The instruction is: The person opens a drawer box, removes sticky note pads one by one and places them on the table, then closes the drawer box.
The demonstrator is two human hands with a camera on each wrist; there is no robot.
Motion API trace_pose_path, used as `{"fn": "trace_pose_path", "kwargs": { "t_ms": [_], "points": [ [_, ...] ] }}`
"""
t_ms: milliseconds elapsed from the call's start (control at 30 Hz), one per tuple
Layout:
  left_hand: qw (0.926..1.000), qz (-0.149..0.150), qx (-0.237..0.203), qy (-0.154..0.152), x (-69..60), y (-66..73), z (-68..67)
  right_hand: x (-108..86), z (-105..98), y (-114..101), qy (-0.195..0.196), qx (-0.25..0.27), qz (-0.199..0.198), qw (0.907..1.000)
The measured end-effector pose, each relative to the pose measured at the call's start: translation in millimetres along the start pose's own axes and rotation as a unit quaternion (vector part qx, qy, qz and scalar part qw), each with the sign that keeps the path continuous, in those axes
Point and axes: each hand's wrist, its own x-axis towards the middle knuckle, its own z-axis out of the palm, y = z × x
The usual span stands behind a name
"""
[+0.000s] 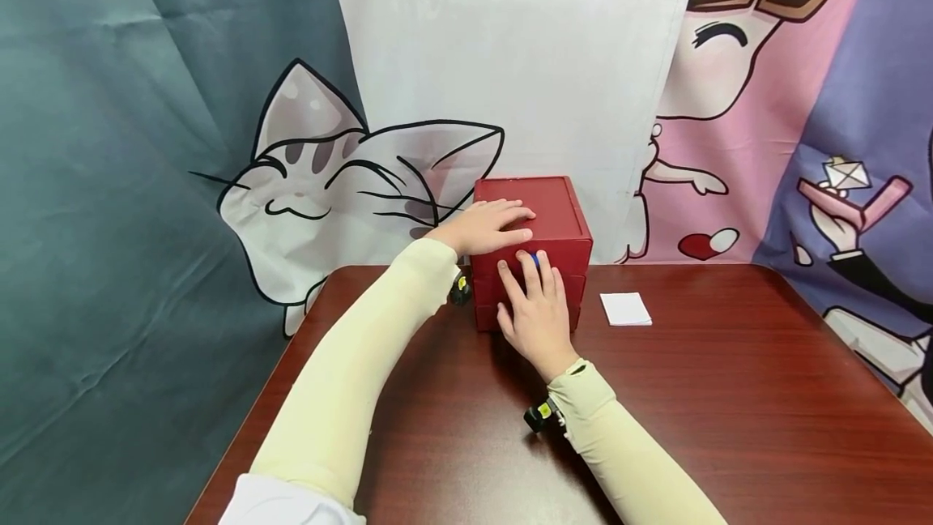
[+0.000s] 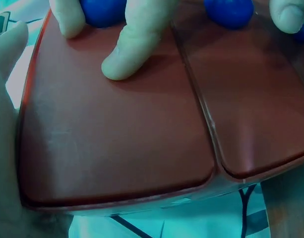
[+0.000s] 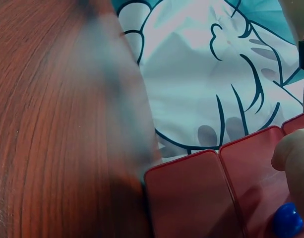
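A red box (image 1: pixel 547 209) with stacked drawers stands at the back of the table. My left hand (image 1: pixel 487 227) rests on its top near the left edge, fingers extended. In front, my right hand (image 1: pixel 541 318) has its fingers spread and fairly straight against the drawer fronts. Two of those fingers lie either side of the upper blue knob (image 2: pixel 103 11); whether they squeeze it is unclear. The left wrist view also shows the middle drawer's blue knob (image 2: pixel 230 11). In the right wrist view, part of my right hand (image 3: pixel 296 161) hangs above a blue knob (image 3: pixel 287 220).
White square papers (image 1: pixel 625 309) lie to the right of the box. The brown wooden table (image 1: pixel 729 411) reaches back to a printed cloth backdrop (image 1: pixel 510 47). Small cameras are strapped to both wrists.
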Motion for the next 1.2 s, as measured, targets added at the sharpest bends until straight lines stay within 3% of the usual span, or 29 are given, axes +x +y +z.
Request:
{"fn": "trace_pose_path", "kwargs": {
  "t_ms": [300, 467, 633, 767, 900, 1033, 1133, 1200],
  "points": [
    [0.9978, -0.008, 0.061, 0.025, 1.5, 23.0, 2.1, -1.7, 2, -1, 0.015, -0.004, -0.008, 0.9999],
    [0.9971, -0.023, 0.07, 0.016, 3.5, 24.2, 2.6, -2.4, 0, 1, 0.005, 0.014, -0.013, 0.9998],
    [0.9968, -0.018, 0.077, 0.007, 6.4, 22.4, 0.5, -5.1, -4, 8, 0.005, 0.069, -0.035, 0.997],
    [0.9961, -0.021, 0.086, 0.003, 5.9, 20.3, -0.7, -11.7, -3, 16, 0.045, 0.135, -0.075, 0.987],
    [0.9977, -0.026, 0.063, 0.003, 6.0, 17.5, -0.2, -19.7, 3, 20, 0.123, 0.181, -0.101, 0.9705],
    [0.9987, -0.024, 0.044, -0.007, 10.2, 15.6, 1.3, -23.5, 8, 23, 0.189, 0.173, -0.056, 0.965],
    [0.9983, -0.027, 0.046, -0.024, 13.2, 15.1, 3.2, -25.4, 8, 25, 0.179, 0.161, 0.011, 0.9705],
    [0.998, -0.031, 0.045, -0.032, 13.8, 16.1, 4.2, -27.2, 7, 25, 0.146, 0.155, 0.053, 0.9756]
  ]
}}
